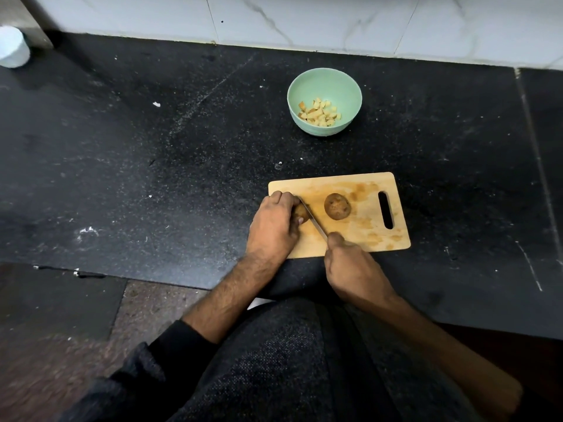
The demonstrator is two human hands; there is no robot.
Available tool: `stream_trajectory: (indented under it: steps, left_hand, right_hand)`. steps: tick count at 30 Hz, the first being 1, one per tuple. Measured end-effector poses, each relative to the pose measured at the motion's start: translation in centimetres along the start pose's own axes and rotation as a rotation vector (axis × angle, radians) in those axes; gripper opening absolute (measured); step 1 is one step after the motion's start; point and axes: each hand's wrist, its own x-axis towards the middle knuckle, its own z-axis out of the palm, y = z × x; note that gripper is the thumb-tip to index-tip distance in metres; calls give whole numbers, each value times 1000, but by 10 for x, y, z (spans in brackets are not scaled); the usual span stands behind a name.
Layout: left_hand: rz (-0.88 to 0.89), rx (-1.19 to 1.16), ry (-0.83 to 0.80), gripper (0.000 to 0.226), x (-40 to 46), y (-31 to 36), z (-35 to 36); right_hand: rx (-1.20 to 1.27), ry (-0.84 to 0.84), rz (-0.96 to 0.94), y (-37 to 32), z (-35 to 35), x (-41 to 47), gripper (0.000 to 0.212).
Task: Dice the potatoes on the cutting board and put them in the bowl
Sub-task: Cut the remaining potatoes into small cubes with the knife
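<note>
Potatoes sat on the wooden cutting board [359, 236], which lay on a black counter [152, 178]. At the board's left end, the left hand [272, 226] was closed around one potato [301, 212], pinning it down. The right hand [350, 269], at the board's near edge, was wrapped tight around a knife [315, 222], and the blade rested against that held potato. A whole potato [337, 206] lay in the board's middle. Behind the board stood a green bowl [324, 83] with diced pieces [320, 114] inside.

left hand [274, 225]: palm down, fingers curled closed, forearm bare | right hand [350, 266]: fisted grip, forefinger extended forward, wrist low
</note>
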Motion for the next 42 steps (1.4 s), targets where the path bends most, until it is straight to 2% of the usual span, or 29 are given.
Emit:
stream_trajectory:
  steps: [6,12,14,19,23,28,34,42]
  left_hand:
    - [-42,151,-51,23,-1,13,-3]
    - [-56,136,-77,21,2,10,-6]
    - [-63,132,-77,21,3,10,-5]
    - [-63,171,-98,21,6,14,-10]
    - [-12,278,-118,26,5,20,-12]
    - [20,359,-111,16,6,20,-10]
    - [-24,240,-109,26,8,12,-7]
    - [-87,113,-88,9,2,6,-10]
  right_hand:
    - [-2,-94,76,-3,-7,-13,7]
    - [-66,-179,126,0,-16,-23,26]
    - [-61,-139,114,1,-18,-29,24]
    - [-23,84,-8,-12,-26,-18,10]
    - [-18,67,-18,-18,-12,-10,7]
    - [-3,43,-35,-15,-8,-9,9]
    - [8,65,-2,-25,-2,11,13]
    - [-27,-116,94,-15,-4,-12,17]
